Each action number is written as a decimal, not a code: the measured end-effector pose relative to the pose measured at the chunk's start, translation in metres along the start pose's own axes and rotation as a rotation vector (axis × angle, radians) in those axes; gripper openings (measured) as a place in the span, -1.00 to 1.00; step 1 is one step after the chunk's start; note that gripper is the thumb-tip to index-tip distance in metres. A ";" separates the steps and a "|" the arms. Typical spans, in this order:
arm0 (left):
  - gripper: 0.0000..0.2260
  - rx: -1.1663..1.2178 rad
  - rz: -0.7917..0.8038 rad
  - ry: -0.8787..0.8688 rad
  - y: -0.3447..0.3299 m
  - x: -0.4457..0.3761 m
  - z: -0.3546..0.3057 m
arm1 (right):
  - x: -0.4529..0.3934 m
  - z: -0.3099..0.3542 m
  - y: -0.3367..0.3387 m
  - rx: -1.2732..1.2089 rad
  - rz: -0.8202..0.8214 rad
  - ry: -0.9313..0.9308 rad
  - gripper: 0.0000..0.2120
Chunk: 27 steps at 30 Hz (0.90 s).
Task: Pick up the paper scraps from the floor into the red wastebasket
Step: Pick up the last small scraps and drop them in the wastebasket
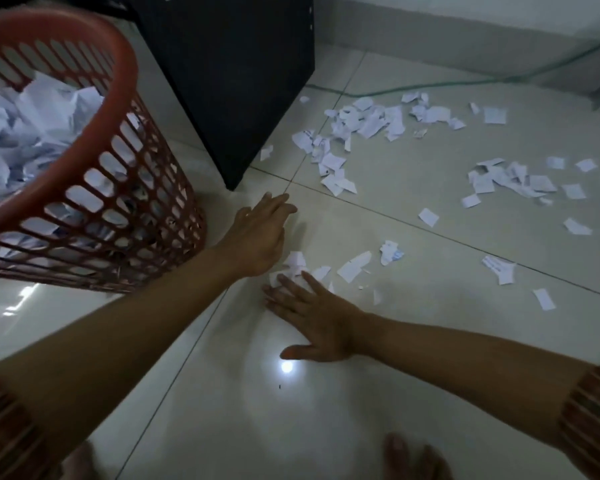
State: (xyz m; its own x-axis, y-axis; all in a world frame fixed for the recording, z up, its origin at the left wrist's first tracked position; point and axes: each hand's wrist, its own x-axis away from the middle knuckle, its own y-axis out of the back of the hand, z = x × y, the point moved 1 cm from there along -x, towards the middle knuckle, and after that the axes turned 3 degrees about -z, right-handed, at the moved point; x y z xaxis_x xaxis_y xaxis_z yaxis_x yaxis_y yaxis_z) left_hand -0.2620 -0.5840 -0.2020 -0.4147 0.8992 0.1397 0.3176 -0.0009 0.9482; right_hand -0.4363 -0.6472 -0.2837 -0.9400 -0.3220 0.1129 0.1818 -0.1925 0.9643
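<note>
Both hands low over the tiled floor (378,393), fingers straight and holding nothing: left hand (258,233) stretched flat just right of the red wastebasket (94,188), right hand (312,318) spread wide, fingertips on a small heap of paper scraps (297,266) lying between the two hands. Wastebasket at near left, tilted, already filled with crumpled paper. More scraps scattered far and right, beside a dark cabinet (236,81). Green cable (430,85) along the far wall.

- An indoor room, likely an office or home: glossy pale tiled floor (430,341).
- A black cabinet (236,81) stands on it; a green cable (430,83) trails behind the cabinet along the white wall (499,8).
</note>
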 end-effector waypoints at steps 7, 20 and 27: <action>-0.57 0.154 -0.119 0.125 -0.026 0.017 0.005 | -0.021 -0.040 0.002 0.019 -0.034 -0.119 -0.18; -0.52 0.192 -0.120 0.152 -0.057 0.029 -0.002 | 0.031 -0.070 0.024 -0.031 -0.150 -0.248 -0.22; -0.51 0.220 -0.098 0.105 -0.073 0.014 -0.024 | 0.070 -0.050 -0.010 0.067 -0.076 -0.023 -0.24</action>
State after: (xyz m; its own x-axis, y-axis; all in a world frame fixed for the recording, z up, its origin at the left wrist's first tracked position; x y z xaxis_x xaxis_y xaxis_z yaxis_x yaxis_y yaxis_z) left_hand -0.3111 -0.5815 -0.2623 -0.5349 0.8401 0.0903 0.4449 0.1891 0.8754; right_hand -0.4894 -0.7139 -0.2969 -0.9570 -0.2869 0.0436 0.0905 -0.1524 0.9842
